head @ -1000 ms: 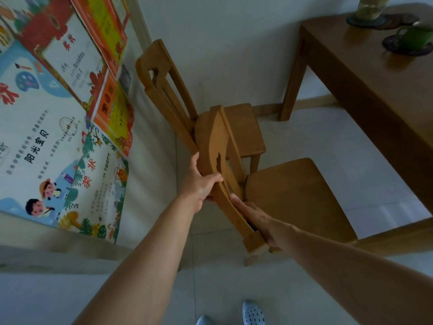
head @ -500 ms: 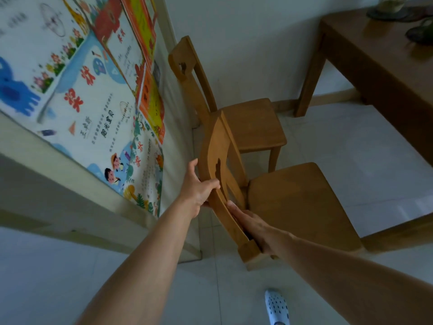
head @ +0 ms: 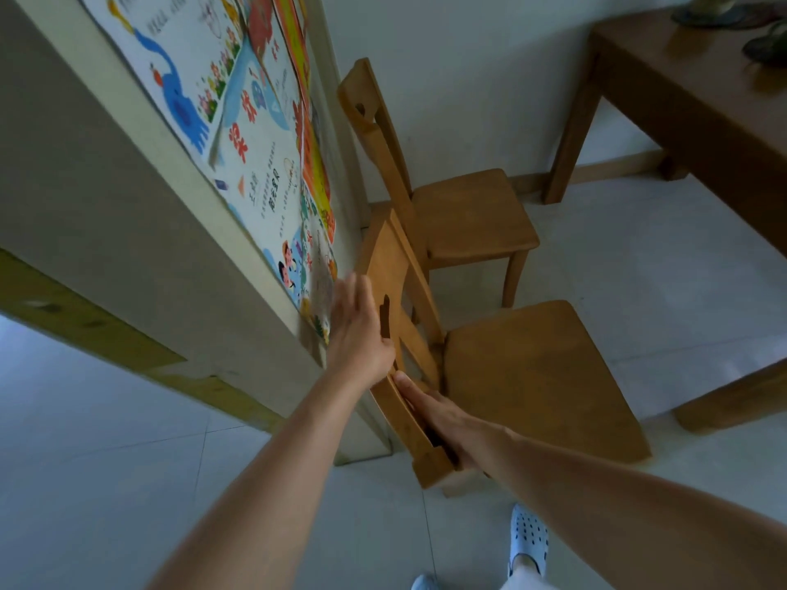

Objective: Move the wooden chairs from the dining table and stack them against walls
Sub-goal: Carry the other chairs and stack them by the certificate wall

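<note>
Flanking the near chair (head: 536,376) backrest, both hands (head: 357,334).

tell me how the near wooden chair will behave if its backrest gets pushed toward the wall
The near chair looks like solid wood, so probably rigid and fairly heavy. Pushed high at the backrest, where the left hand and right hand are, it may tip rather than slide. On the smooth tiled floor its legs could skid.

— From my feed, the left hand (head: 355,330) is motion-blurred; I can't tell its grip.
— The right hand (head: 438,419)?
— Its fingers are hidden behind the chair (head: 532,376) back. The table (head: 681,91) is cut off at the right edge.
</note>
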A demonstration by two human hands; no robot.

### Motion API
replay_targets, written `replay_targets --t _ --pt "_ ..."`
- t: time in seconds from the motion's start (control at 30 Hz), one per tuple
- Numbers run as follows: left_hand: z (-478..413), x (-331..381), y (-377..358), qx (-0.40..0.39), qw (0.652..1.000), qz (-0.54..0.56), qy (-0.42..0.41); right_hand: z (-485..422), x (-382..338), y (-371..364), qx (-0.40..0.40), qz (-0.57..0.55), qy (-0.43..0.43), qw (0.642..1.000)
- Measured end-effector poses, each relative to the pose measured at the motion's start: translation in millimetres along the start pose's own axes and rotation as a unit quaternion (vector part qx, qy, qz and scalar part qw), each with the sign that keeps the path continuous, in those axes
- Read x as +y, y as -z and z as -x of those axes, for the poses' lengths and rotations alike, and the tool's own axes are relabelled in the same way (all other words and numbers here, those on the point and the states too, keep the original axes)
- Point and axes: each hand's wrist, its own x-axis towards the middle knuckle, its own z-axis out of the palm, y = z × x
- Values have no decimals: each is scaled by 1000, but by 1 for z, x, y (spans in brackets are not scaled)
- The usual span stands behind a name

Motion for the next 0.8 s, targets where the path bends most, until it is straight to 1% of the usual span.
replay_targets --t 0.03,0.07,0.1,0.17,0.27,0.33,0.53,0.63,0.7,0.73,0.8 --pt "3 -1 -1 11 995 -78 -62 1 1 -6 2 -3 -3 1000" --pt "5 -2 -3 3 984 -140 -112 2 2 -11 4 -3 -6 1000" --pt "7 -4 -3 -21 973 -180 -139 4 3 -16 7 -1 -9 1000" --pt "10 -9 0 -69 959 -234 -147 6 4 -25 10 13 -13 1000" --pt "15 -19 9 -84 929 -319 -165 8 8 -35 5 16 -9 1000" --pt "18 -27 12 -80 924 -331 -172 10 9 -42 -3 18 -5 1000" --pt "29 -41 14 -56 927 -328 -174 9 15 -57 -11 55 -8 998" --pt "31 -41 13 -42 930 -324 -172 12 11 -58 -7 79 -27 997" --pt "32 -41 13 -39 935 -312 -166 14 3 -59 -4 116 -40 992" --pt "33 -41 13 -40 937 -305 -164 17 -2 -59 4 138 -37 990" --pt "34 -40 13 -44 940 -298 -161 18 -13 -58 42 182 8 982"
